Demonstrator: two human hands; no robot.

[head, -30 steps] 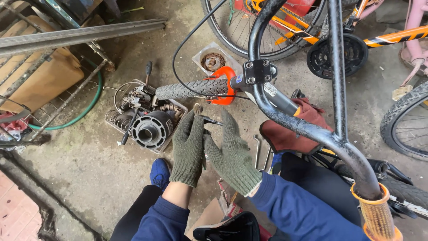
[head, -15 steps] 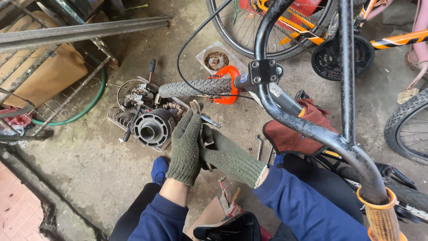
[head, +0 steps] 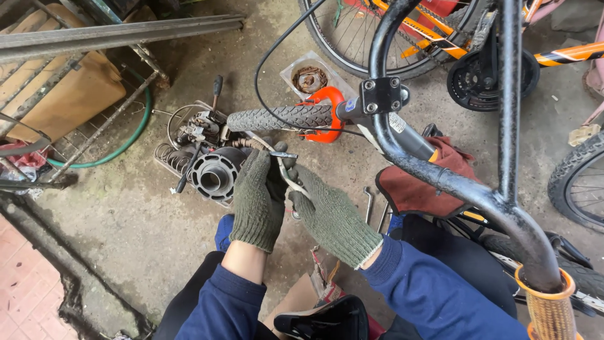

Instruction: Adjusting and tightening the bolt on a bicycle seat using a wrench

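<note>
Two gloved hands, left hand (head: pixel 257 196) and right hand (head: pixel 330 217), are gripping one small metal tool (head: pixel 284 165).
We are risking a slip: thick gloves dulling grip, the tool dropping among the parts tray (head: pixel 200 165).

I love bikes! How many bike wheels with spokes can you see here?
2 for sure: one wheel at the top, behind the black handlebar, and part of one wheel at the right edge. More may be hidden outside the picture.

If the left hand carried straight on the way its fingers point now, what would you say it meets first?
Probably the black ribbed grip on the bicycle handlebar just above it. The green-gloved left hand points up the picture, its fingertips by a thin metal tool; depth is unclear, so it might pass beneath.
</note>
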